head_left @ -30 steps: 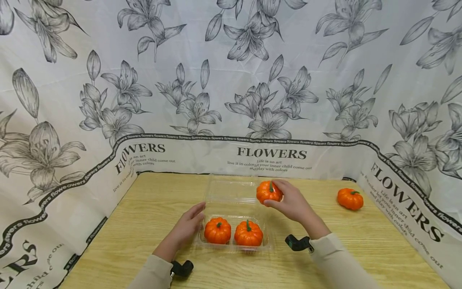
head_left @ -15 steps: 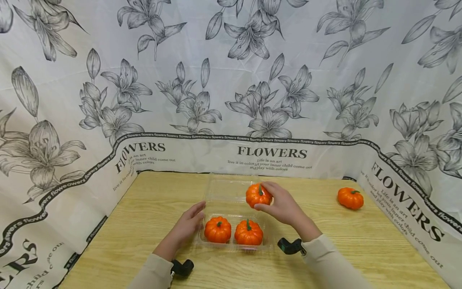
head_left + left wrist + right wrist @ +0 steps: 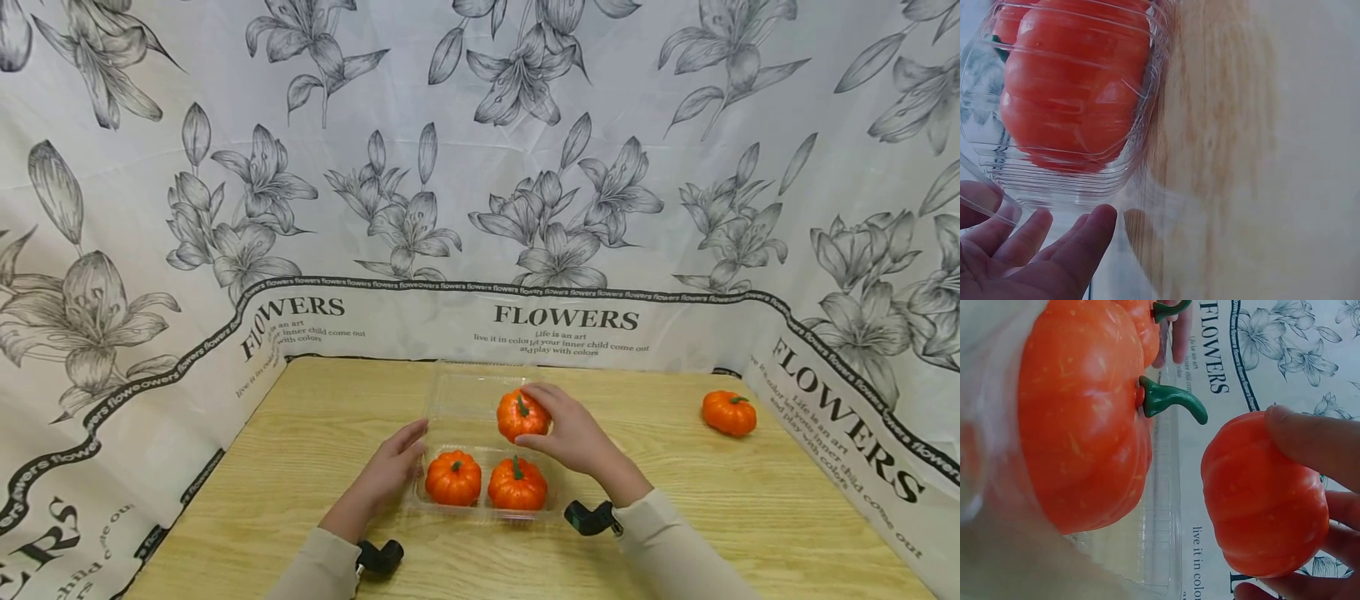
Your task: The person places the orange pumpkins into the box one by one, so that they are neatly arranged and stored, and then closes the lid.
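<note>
My right hand (image 3: pixel 566 433) grips a small orange toy pumpkin (image 3: pixel 519 416) between thumb and fingers, raised over the back of a clear plastic clamshell box (image 3: pixel 480 514). Two more pumpkins sit side by side inside that box, a left one (image 3: pixel 452 479) and a right one (image 3: pixel 517 484) with a curved green stem. At the box's left side is my left hand (image 3: pixel 386 471). In the left wrist view its loosely extended fingers (image 3: pixel 1075 244) lie against the ribbed plastic wall. From the right wrist, the held pumpkin (image 3: pixel 1263 497) is apart from the boxed pumpkin (image 3: pixel 1085 419).
The box's transparent lid (image 3: pixel 468 393) lies folded back behind it. One more pumpkin (image 3: pixel 728 413) rests at the far right of the wooden table (image 3: pixel 300 483). A white flower-printed cloth (image 3: pixel 405 325) encloses the back and sides. Black wrist devices (image 3: pixel 590 517) hang near both sleeves.
My right hand has carried its pumpkin leftward and slightly nearer, from the lid's right end to behind the right boxed pumpkin. The left hand stays in place.
</note>
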`<state>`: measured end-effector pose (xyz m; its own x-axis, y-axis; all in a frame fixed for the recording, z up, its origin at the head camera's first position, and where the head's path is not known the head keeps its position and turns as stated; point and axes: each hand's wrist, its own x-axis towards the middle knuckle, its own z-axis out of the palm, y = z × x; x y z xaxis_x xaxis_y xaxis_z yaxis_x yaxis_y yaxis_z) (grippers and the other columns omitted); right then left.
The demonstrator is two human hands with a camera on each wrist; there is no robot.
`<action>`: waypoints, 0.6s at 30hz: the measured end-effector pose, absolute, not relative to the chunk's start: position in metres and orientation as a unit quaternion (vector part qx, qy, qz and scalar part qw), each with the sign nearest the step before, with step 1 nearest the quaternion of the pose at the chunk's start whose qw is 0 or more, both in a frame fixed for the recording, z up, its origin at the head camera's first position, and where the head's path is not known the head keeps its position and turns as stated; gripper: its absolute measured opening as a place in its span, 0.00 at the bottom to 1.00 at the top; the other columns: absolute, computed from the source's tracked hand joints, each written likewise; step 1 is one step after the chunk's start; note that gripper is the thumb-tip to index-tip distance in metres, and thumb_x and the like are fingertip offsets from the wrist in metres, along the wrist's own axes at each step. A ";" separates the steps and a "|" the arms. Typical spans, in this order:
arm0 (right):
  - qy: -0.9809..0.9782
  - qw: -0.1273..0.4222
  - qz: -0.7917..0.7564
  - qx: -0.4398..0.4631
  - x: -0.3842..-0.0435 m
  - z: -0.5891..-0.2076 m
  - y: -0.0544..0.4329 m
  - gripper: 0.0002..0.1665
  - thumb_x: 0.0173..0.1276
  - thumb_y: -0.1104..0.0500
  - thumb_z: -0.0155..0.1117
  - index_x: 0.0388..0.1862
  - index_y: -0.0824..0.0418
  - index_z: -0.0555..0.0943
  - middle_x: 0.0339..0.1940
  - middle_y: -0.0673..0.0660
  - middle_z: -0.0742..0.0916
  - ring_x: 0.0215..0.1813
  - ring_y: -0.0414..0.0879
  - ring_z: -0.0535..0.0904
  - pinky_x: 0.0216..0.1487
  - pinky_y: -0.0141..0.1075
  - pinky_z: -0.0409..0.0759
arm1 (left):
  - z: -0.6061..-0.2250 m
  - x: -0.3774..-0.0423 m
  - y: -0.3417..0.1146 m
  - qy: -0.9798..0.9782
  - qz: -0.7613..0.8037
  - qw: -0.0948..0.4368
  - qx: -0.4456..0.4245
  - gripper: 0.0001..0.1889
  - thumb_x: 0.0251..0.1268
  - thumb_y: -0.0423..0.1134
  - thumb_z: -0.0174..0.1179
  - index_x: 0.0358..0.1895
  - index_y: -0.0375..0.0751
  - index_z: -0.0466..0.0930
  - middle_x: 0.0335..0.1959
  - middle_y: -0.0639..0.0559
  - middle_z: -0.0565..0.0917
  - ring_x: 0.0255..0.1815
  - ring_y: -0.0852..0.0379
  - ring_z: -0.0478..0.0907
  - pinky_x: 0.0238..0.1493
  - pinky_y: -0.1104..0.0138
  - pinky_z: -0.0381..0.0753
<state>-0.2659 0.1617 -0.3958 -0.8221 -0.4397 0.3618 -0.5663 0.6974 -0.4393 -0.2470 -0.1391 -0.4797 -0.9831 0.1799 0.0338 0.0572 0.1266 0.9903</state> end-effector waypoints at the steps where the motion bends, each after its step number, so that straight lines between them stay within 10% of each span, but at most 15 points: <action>1: -0.913 0.118 0.272 0.279 -0.266 -0.396 0.162 0.45 0.54 0.48 0.77 0.69 0.56 0.71 0.69 0.58 0.74 0.65 0.59 0.74 0.61 0.54 0.76 | -0.480 -0.247 -0.139 0.748 0.657 0.045 0.078 0.25 0.78 0.35 0.44 0.74 0.39 0.58 0.75 0.38 0.60 0.70 0.38 0.64 0.50 0.60 0.81; 18: -0.889 0.125 0.275 0.343 -0.268 -0.400 0.166 0.33 0.50 0.53 0.79 0.58 0.52 0.81 0.69 0.57 0.75 0.71 0.58 0.68 0.67 0.55 0.70 | -0.481 -0.246 -0.139 0.742 0.664 0.045 0.080 0.25 0.78 0.35 0.44 0.75 0.38 0.57 0.76 0.37 0.59 0.70 0.37 0.64 0.52 0.56 0.81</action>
<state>-0.2680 0.1665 -0.4004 -0.7335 -0.5408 0.4117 -0.6788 0.6136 -0.4034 -0.2463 -0.1391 -0.4812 -0.9832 0.1782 0.0398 0.0594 0.1059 0.9926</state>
